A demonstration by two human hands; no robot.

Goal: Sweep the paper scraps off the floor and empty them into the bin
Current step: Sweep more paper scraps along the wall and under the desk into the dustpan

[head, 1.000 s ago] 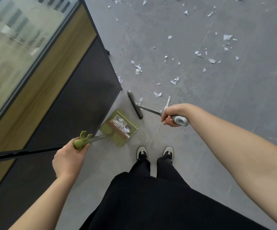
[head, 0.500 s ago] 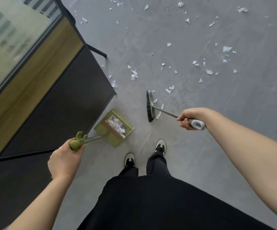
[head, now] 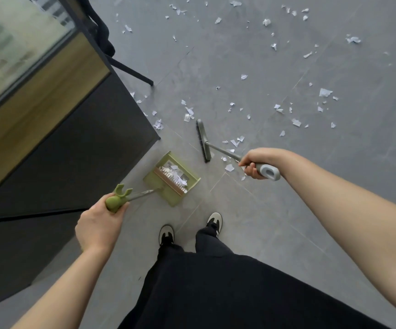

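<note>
White paper scraps [head: 296, 122] lie scattered over the grey floor [head: 334, 186], small torn pieces of uneven shape, thickest ahead of both hands. The right hand [head: 254, 163] has its fingers curled round the grey grip of the broom [head: 204, 141]; its thin metal shaft runs from those fingers forward and to the left, down to a narrow grey head with dark bristles, whose long axis lies across the shaft. A few scraps sit just beside the right fingers and along the shaft. The left hand [head: 98, 225] wraps round the green handle end of the dustpan [head: 172, 178], above which a forked clip sticks up; the pan's shaft points forward and to the right from those fingers. The olive-green pan rests on the floor between the two hands, with scraps inside against its toothed comb. The left fingertips are hidden under the handle, and the top scraps are cut off by the frame edge.
</note>
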